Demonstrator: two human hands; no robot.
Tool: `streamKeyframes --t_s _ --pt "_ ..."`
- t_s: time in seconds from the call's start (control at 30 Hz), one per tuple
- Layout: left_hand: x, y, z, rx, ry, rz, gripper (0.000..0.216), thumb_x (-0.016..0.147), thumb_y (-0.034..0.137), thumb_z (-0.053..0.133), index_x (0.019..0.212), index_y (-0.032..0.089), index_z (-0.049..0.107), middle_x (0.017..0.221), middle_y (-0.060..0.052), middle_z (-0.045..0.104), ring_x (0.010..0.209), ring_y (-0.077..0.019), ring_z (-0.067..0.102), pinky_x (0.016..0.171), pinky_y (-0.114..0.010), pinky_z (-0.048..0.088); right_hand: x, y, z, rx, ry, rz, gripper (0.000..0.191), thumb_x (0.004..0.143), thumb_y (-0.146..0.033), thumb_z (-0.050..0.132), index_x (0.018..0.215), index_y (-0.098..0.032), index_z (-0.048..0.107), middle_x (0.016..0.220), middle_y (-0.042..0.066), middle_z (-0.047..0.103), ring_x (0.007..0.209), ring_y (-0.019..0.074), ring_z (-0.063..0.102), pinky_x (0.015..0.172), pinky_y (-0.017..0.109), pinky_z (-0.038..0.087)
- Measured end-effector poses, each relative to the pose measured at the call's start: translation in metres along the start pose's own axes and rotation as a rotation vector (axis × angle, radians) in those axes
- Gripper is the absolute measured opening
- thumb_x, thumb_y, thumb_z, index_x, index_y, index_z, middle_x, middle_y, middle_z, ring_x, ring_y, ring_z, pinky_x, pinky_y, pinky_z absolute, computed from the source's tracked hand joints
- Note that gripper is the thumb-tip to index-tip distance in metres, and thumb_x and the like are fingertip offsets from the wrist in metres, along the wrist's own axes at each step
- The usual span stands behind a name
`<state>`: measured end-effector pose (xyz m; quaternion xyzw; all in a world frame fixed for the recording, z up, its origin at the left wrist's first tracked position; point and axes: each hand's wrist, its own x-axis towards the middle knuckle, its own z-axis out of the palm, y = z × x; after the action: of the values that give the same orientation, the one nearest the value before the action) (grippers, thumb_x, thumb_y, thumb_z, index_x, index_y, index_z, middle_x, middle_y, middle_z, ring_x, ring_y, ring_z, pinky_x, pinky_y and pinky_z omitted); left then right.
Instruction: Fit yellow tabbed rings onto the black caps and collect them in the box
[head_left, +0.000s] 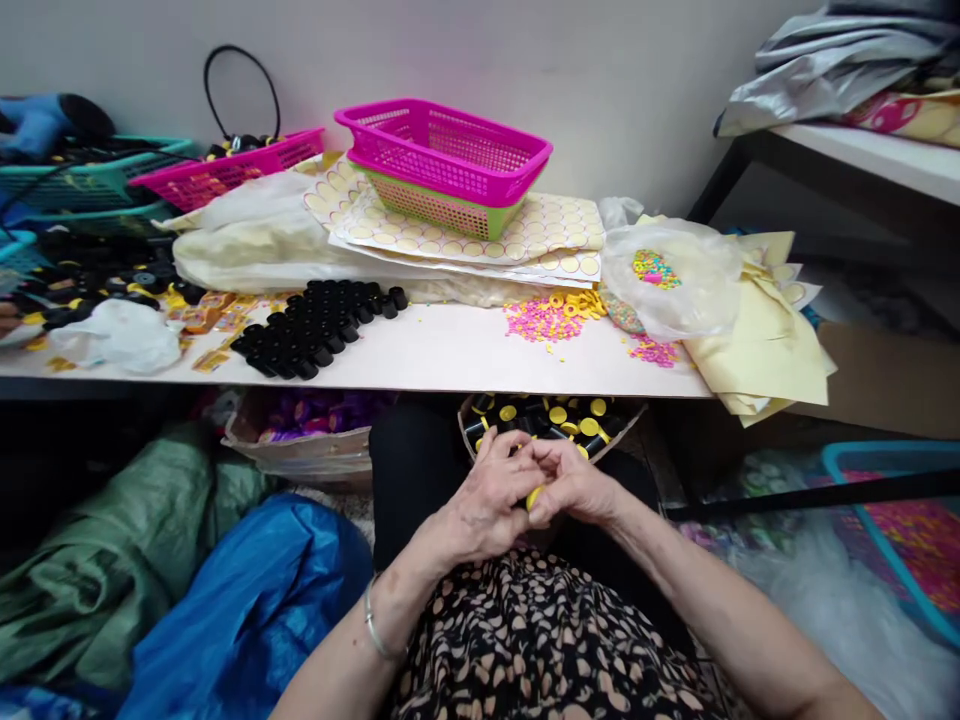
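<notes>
My left hand (pixel 487 500) and my right hand (pixel 574 485) meet above my lap, fingers bent and touching. Between them a small round yellow cap (pixel 535 497) shows. My right thumb and fingers pinch it, and my left fingers close around its other side. Whatever lies beneath the cap is hidden by the fingers. Just beyond my hands, below the table edge, a box (pixel 634 420) holds several small black containers with yellow caps (pixel 557 414). On the table, black cylindrical pieces (pixel 319 325) stand in tight rows to the left.
Pink and yellow beads (pixel 544 320) lie near yellow rings (pixel 585 303) on the white table (pixel 450 355). Stacked magenta and green baskets (pixel 450 150) rest on sticker sheets (pixel 562 225). A bead-filled plastic bag (pixel 675 280) sits right. Blue sacking (pixel 262 600) lies on the floor.
</notes>
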<state>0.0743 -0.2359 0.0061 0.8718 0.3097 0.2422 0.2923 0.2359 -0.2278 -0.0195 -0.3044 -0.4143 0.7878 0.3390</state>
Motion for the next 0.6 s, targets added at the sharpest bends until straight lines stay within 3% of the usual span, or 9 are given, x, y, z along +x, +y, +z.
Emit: streamKeyframes --t_s 0.13,0.27,0.37,0.47,0.53,0.6 --pt "-0.015 -0.010 0.014 -0.066 -0.053 -0.048 0.009 0.074 0.027 0.062 0.079 0.020 0.063 0.090 -0.003 0.062 0.104 -0.0228 0.042 0.103 -0.045 0.022 -0.006 0.036 0.006 0.120 0.149 0.011 0.039 0.046 -0.017 0.079 0.081 -0.013 0.064 0.069 0.000 0.063 0.057 0.0090 0.053 0.050 0.019 0.040" --pt "-0.027 -0.020 0.030 -0.081 -0.054 -0.073 0.005 0.074 0.023 0.060 0.075 0.019 0.062 0.080 -0.003 0.063 0.102 -0.0230 0.044 0.104 -0.047 0.020 -0.008 0.048 0.005 0.092 0.002 0.168 0.043 0.049 -0.017 0.076 0.089 -0.011 0.064 0.071 0.001 0.062 0.054 0.0072 0.050 0.048 0.018 0.036" --pt "-0.024 -0.021 0.036 -0.029 0.016 -0.037 0.010 0.074 0.019 0.053 0.077 0.020 0.063 0.082 -0.003 0.063 0.105 -0.0245 0.043 0.105 -0.052 0.014 -0.003 0.038 0.004 -0.025 -0.013 0.163 0.046 0.045 -0.016 0.077 0.089 -0.012 0.062 0.071 -0.001 0.061 0.057 0.0097 0.051 0.049 0.020 0.038" --pt "-0.014 -0.028 0.030 -0.004 0.088 0.028 0.020 0.070 0.017 0.053 0.087 0.021 0.063 0.087 -0.004 0.063 0.103 -0.0238 0.046 0.104 -0.052 0.018 0.007 0.026 -0.003 -0.380 0.104 -0.020 0.033 0.057 -0.019 0.070 0.089 -0.014 0.061 0.078 0.000 0.061 0.068 0.0139 0.055 0.058 0.025 0.043" --pt "-0.007 -0.043 0.013 0.014 0.150 0.057 0.036 0.067 0.017 0.056 0.102 0.021 0.060 0.108 -0.008 0.059 0.110 -0.0251 0.044 0.102 -0.049 0.027 0.018 0.021 -0.017 -0.776 0.306 -0.222 0.027 0.067 -0.020 0.063 0.094 -0.015 0.060 0.089 0.004 0.060 0.083 0.0192 0.055 0.072 0.031 0.045" --pt "0.001 -0.069 -0.014 0.055 0.290 0.000 0.047 0.066 0.018 0.059 0.113 0.021 0.056 0.124 -0.010 0.049 0.117 -0.0258 0.040 0.098 -0.044 0.035 0.029 0.020 -0.037 -1.167 0.517 -0.385 0.030 0.074 -0.022 0.058 0.103 -0.013 0.057 0.100 0.011 0.058 0.095 0.0239 0.052 0.081 0.037 0.044"
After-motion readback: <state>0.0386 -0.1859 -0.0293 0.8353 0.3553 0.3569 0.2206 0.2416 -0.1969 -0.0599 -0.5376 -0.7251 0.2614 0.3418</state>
